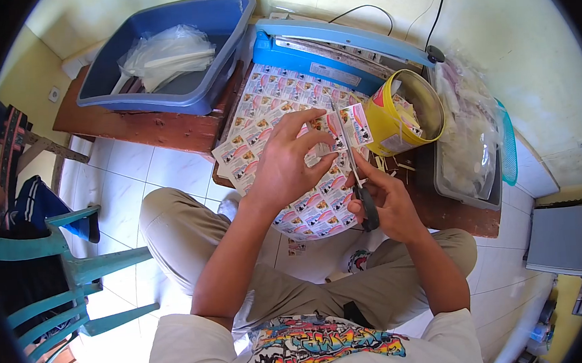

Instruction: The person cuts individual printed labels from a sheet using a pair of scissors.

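My right hand [387,198] grips a pair of scissors [367,206] by its black handles, with the blades pointing away from me. Left of the blades, the curled fingers of my left hand [286,158] pinch a small printed label piece [331,126]. Another label [356,124] shows just right of the blades, beside the yellow bucket [388,117]. Beneath both hands spread large printed label sheets [320,210], repeating a pink and white design. The bucket lies tilted and has cut labels [408,119] inside.
A blue paper cutter [323,64] stands at the back of the wooden table [465,216]. To the left sits a blue tub [157,103] with plastic bags [170,51]. At right, a grey tray [467,193] holds more clear plastic. A green chair [74,271] stands at far left.
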`<act>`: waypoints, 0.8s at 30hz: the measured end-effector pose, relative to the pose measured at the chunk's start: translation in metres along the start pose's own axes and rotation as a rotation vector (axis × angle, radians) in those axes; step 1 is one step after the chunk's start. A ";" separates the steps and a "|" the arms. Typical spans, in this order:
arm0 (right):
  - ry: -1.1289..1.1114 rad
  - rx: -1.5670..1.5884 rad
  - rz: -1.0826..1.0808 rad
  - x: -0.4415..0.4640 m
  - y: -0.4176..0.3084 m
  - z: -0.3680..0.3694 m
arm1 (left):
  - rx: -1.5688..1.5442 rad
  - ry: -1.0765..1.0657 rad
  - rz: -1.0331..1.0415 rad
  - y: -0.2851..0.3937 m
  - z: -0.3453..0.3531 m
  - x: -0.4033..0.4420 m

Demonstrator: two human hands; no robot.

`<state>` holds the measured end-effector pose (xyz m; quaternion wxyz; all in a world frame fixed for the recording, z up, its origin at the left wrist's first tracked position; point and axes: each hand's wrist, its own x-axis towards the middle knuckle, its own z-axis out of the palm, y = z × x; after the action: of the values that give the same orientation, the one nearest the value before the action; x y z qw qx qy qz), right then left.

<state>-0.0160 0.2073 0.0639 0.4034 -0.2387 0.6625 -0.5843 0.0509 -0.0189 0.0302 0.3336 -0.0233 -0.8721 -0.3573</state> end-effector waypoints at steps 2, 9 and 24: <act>0.007 -0.002 0.000 -0.001 -0.001 0.000 | -0.005 0.002 0.003 0.001 0.000 0.000; -0.001 -0.004 -0.008 -0.006 0.001 -0.003 | -0.002 -0.003 0.011 0.004 0.002 0.000; -0.014 -0.007 -0.056 -0.013 -0.002 -0.002 | -0.016 -0.019 0.029 0.008 -0.001 -0.001</act>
<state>-0.0104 0.2182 0.0693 0.3908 -0.2625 0.6547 -0.5914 0.0545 -0.0133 0.0342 0.3305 -0.0421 -0.8718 -0.3591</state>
